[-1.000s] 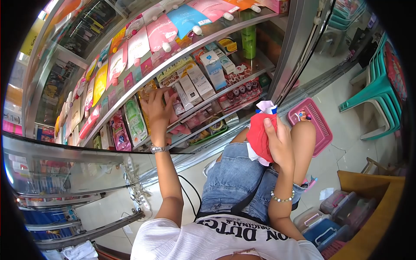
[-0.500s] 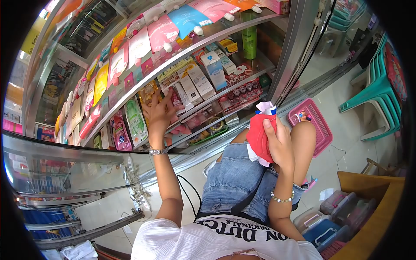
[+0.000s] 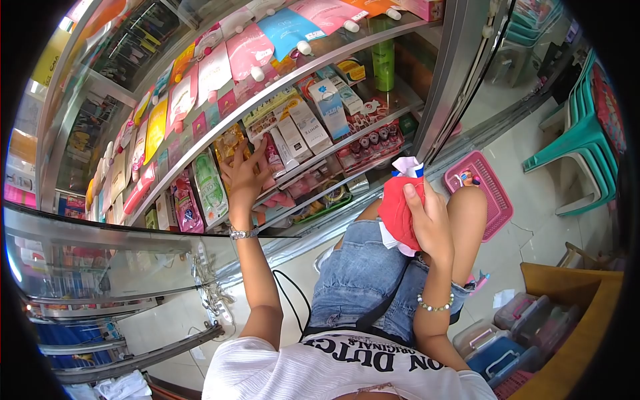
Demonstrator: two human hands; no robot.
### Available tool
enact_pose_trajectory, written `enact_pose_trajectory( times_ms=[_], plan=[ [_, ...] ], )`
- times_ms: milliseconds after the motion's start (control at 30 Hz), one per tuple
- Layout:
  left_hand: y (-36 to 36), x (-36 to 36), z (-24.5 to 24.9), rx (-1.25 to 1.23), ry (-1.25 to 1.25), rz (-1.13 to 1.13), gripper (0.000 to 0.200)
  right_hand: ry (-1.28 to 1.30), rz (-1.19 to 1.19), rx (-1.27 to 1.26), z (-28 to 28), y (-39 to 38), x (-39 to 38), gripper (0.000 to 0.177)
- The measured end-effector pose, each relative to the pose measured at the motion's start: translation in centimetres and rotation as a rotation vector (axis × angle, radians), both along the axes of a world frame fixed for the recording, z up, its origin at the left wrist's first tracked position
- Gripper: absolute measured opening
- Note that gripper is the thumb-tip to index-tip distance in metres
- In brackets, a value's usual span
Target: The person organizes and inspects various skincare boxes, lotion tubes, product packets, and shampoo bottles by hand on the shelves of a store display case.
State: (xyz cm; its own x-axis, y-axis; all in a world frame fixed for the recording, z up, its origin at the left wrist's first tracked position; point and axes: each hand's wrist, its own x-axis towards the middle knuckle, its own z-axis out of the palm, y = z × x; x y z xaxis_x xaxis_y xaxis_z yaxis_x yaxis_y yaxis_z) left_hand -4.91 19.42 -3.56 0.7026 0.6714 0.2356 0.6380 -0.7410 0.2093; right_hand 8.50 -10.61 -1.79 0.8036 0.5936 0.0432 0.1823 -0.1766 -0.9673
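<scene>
My left hand reaches into the glass display shelf, fingers spread over a yellow package and a pink item. Whether its fingertips touch either one is hard to tell. Just right of it stand white boxes; a green bottle pack is on its left. Over my lap, my right hand is closed on a red cloth, thumb on top, with white and blue parts sticking out at its upper end.
A pink basket with small items sits on the floor by my knee. Green stacked chairs stand at the right. Plastic containers lie beside a wooden cabinet. The metal shelf edge runs above my left hand.
My left hand has shifted very slightly at the shelf, its fingers a little lower. The red cloth stays in my right hand.
</scene>
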Motion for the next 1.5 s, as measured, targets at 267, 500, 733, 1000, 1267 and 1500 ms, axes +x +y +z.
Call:
enact_pose_trajectory(
  times_ms=[267, 500, 733, 1000, 1267, 1500],
  plan=[
    [-0.2, 0.0, 0.5, -0.039, 0.019, -0.002, 0.055, 0.005, -0.001, -0.008, 0.0, -0.1, 0.0, 0.060],
    [-0.6, -0.1, 0.6, -0.016, -0.047, 0.007, 0.054, -0.015, -0.022, -0.029, -0.4, -0.1, 0.0, 0.061],
    [-1.9, -1.0, 1.1, 0.080, -0.018, 0.064, 0.047, 0.010, 0.007, 0.017, 0.1, 0.1, -0.1, 0.055],
    [-3.3, -1.8, 0.9, 0.142, 0.037, 0.081, 0.040, -0.008, 0.002, 0.005, -0.2, 0.1, -0.1, 0.053],
    [-3.9, -2.0, 1.1, 0.209, 0.046, 0.120, 0.030, -0.021, -0.012, -0.005, -0.6, -0.1, 0.0, 0.054],
    [-4.3, -1.9, 1.1, 0.213, 0.055, 0.166, 0.032, -0.019, 0.004, 0.033, -0.2, -0.2, -0.1, 0.058]
  ],
)
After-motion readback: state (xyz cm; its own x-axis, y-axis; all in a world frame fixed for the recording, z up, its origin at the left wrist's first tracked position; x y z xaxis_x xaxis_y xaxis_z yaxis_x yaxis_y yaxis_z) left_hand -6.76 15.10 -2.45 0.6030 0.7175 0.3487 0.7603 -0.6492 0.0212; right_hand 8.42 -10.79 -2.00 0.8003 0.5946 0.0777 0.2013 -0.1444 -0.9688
